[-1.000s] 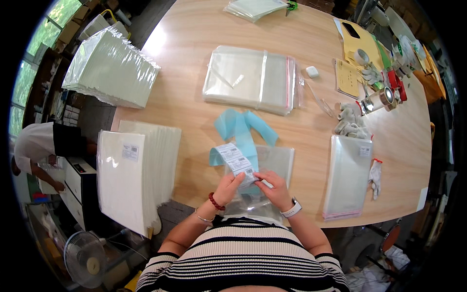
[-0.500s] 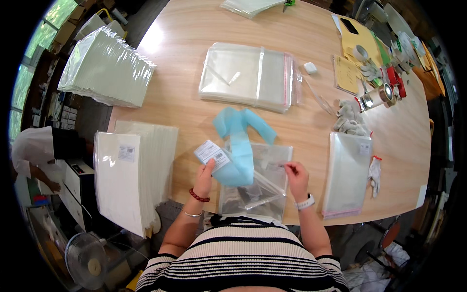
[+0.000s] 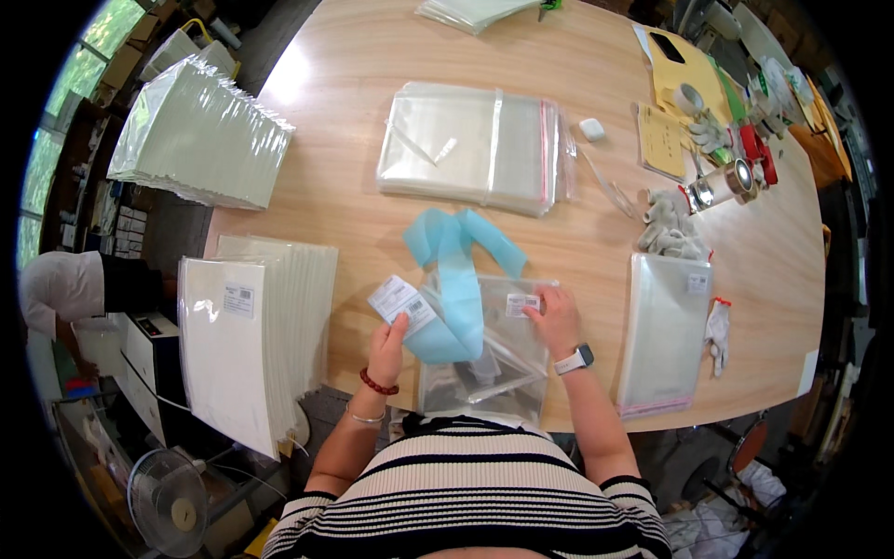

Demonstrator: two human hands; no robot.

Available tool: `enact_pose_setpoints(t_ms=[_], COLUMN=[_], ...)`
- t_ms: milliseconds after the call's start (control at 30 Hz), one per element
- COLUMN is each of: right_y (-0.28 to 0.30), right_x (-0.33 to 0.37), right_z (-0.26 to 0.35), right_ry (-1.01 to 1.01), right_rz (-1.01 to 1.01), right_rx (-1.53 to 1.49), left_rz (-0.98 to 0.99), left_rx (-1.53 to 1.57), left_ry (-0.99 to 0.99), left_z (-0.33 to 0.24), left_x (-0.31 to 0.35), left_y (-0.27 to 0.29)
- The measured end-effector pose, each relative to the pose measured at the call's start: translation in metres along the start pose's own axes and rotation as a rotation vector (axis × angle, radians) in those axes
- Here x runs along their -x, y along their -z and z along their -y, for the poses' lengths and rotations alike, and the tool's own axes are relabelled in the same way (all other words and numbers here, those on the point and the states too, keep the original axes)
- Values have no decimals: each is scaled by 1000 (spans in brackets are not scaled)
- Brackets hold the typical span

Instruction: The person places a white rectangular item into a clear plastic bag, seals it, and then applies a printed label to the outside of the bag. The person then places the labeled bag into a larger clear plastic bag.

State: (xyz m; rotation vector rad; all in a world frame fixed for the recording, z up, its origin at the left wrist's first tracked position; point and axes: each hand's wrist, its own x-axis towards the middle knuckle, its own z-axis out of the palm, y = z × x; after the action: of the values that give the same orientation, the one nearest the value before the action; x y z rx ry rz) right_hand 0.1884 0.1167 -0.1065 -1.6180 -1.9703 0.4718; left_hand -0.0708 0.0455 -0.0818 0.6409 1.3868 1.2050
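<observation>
Glossy plastic bag [image 3: 484, 359], matt wooden table [image 3: 335, 200]

A large oval wooden table [image 3: 354, 112] carries everything. At its far left lies a thick stack of clear-wrapped pale sheets [image 3: 200, 135]; at the near left, a fanned stack of white packets [image 3: 251, 335] overhangs the table's near edge. In the middle rests a pile of clear plastic bags [image 3: 475, 144], with a small white block [image 3: 591, 129] just to its right. Nearer, a light blue backing strip [image 3: 456, 279] curls over a clear bag [image 3: 489, 363] at the near edge. To the right lie a filled clear bag [image 3: 663, 335], grey gloves [image 3: 670, 228], a tape dispenser [image 3: 731, 177] and yellow envelopes [image 3: 684, 70].
</observation>
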Motion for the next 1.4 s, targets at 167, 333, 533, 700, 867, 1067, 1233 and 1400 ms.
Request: enact_pose_setpoints(t_ms=[167,333,533,700,867,1067,1233,1400], right_y=[2,12,25,28,7,30,40,35], right_x=[-19,-19,-12,22,65,16,14,22], right_z=[-23,-29,-2,16,48,77,76,72], right_ry=[-171,95,224,123,635,-201,84,204], right_rz=[-15,48,-163,91,689,148,250,208], right_rx=[-226,-86,-49,-450,-285,-1055,-635,-546], left_rz=[50,43,-23,-38,188,476,463,385], left_rx=[-2,38,-37,-45,12,18,175,124], left_ry=[-7,-57,-178,-355,-258,-77,92,290], left_z=[1,-7,-36,-60,-49,-12,-2,-13], left_x=[-1,0,-3,2,13,19,17,9], left_y=[5,3,10,10,-2,-43,-50,-50])
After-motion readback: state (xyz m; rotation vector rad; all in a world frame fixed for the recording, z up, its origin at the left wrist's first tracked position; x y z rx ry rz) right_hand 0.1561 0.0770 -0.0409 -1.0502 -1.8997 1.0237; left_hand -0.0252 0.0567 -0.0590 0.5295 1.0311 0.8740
